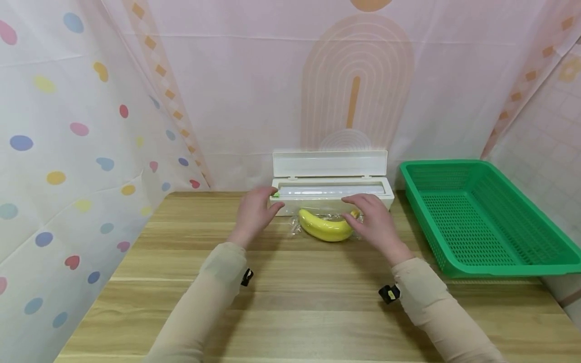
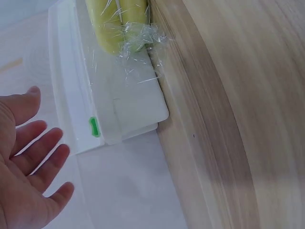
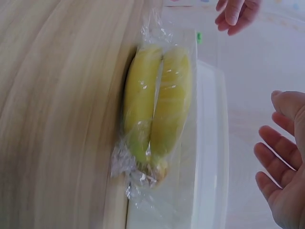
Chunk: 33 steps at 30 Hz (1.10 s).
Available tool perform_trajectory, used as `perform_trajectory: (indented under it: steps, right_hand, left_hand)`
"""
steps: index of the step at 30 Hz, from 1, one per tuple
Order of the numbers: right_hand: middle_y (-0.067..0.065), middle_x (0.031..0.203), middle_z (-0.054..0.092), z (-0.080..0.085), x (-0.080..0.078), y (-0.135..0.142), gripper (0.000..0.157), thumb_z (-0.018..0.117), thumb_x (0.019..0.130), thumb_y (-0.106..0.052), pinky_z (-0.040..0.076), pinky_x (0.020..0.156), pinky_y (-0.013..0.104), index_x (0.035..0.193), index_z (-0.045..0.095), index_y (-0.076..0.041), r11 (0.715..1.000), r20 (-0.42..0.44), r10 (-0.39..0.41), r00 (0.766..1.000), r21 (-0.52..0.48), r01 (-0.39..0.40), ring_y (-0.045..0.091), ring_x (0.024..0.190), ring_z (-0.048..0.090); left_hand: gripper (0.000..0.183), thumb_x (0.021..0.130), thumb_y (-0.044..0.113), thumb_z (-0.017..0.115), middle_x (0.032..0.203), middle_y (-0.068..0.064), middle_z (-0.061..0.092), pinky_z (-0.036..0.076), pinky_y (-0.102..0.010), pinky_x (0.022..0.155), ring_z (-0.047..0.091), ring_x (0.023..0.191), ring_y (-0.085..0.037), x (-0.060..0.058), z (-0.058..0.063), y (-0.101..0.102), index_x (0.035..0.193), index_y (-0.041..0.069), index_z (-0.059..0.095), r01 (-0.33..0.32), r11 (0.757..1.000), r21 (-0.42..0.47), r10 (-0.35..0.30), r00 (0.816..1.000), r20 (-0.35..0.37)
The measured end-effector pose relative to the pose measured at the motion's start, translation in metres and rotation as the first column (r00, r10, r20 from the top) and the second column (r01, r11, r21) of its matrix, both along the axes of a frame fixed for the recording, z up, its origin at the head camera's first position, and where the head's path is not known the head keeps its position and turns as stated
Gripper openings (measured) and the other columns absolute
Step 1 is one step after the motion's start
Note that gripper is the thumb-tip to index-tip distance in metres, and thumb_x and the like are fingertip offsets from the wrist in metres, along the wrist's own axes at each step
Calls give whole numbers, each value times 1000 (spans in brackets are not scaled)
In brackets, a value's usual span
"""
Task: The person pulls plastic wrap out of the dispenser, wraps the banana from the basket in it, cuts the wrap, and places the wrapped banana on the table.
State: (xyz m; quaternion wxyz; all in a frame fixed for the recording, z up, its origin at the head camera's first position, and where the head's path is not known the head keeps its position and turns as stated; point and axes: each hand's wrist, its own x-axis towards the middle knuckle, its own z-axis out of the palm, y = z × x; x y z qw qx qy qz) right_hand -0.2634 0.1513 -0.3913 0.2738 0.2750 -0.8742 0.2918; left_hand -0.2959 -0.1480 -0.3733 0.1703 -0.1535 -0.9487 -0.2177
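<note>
Curved yellow banana point(image 1: 326, 231), already wrapped in clear film point(image 1: 296, 227), before a white oblong plastic box point(image 1: 315, 202), lid point(image 1: 330, 164) still up. Left hand point(image 1: 253, 212) and right hand point(image 1: 378, 223) nearby, grips loosely spread, empty.

Head view: one left hand point(image 1: 251, 213), one right hand point(image 1: 375, 222) and one box point(image 1: 315, 203) at centre, one basket point(image 1: 513, 269) at right, one table point(image 1: 313, 307) below. Right wrist view, centre: two bananas point(image 3: 142, 90).
</note>
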Motion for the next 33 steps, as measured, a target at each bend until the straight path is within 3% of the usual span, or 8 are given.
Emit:
perform_trajectory:
  steps: [12, 18, 23, 28, 33]
  right_hand:
    - [13, 113, 68, -3, -7, -18, 38, 81, 81, -10, 43, 99, 45, 116, 67, -2, 997, -45, 38, 998, -64, -40, 33, 110, 56]
    - [13, 112, 68, -7, -10, -29, 37, 81, 82, -10, 43, 98, 46, 115, 67, -2, 993, -52, 59, 997, -98, -64, 33, 109, 56]
    - [14, 114, 67, -10, -12, -35, 38, 80, 82, -9, 42, 100, 45, 117, 66, -2, 991, -26, 64, 998, -112, -66, 33, 111, 55]
    - [13, 115, 67, -12, -13, -42, 38, 79, 83, -11, 42, 102, 45, 118, 66, -3, 990, 15, 63, 998, -127, -61, 33, 113, 55]
    - [12, 116, 67, -14, -15, -47, 37, 79, 84, -12, 41, 102, 44, 118, 67, -3, 989, 26, 65, 998, -131, -61, 32, 113, 55]
  left_hand:
    - [51, 84, 32, 79, 127, -15, 63, 35, -53, 106, 49, 124, -36, -15, -14, 0, 125, 5, 64, -35, 998, 56, 38, 998, -45]
    - [58, 81, 30, 82, 131, -17, 60, 31, -48, 112, 48, 126, -35, -26, -23, -2, 128, 2, 62, -40, 982, 185, 38, 999, 10]
    - [67, 79, 28, 85, 137, -18, 57, 32, -45, 114, 48, 130, -34, -35, -30, -3, 133, 0, 58, -61, 931, 359, 38, 997, 71]
    - [75, 79, 28, 85, 144, -16, 51, 30, -46, 115, 42, 136, -33, -39, -33, -1, 141, 2, 51, -101, 875, 473, 36, 989, 146]
    - [75, 80, 25, 84, 149, -13, 46, 36, -47, 111, 41, 136, -33, -40, -36, 0, 144, 6, 49, -170, 776, 607, 19, 969, 246]
